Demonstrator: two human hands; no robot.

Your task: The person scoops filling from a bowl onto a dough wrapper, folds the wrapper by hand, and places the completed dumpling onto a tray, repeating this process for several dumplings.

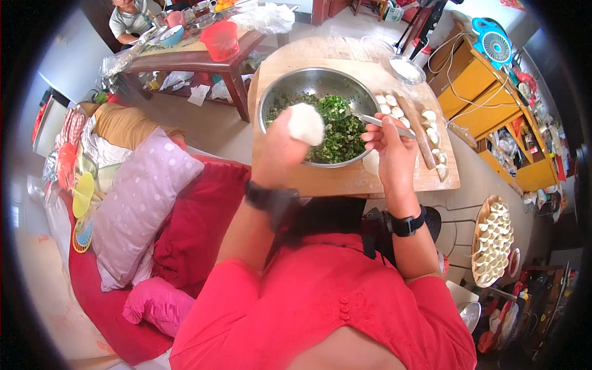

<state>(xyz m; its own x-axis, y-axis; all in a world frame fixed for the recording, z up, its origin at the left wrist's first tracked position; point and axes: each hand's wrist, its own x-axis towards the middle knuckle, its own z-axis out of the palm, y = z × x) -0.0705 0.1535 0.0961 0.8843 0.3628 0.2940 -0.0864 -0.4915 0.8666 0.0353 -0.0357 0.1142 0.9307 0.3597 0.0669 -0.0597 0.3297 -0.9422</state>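
Observation:
A round white dough wrapper lies on the fingers of my left hand, which is raised over the near left rim of a steel bowl and blurred by motion. Chopped green filling covers the bowl's bottom. My right hand grips a metal spoon by its handle at the bowl's right side. The spoon's tip reaches over the filling; whether it carries any cannot be made out. Under the bowl is a floured wooden board.
Right of the bowl lie a rolling pin, small dough pieces and several folded dumplings. A round tray of dumplings stands lower right. A person sits beyond a low table with a red basket. Cushions lie left.

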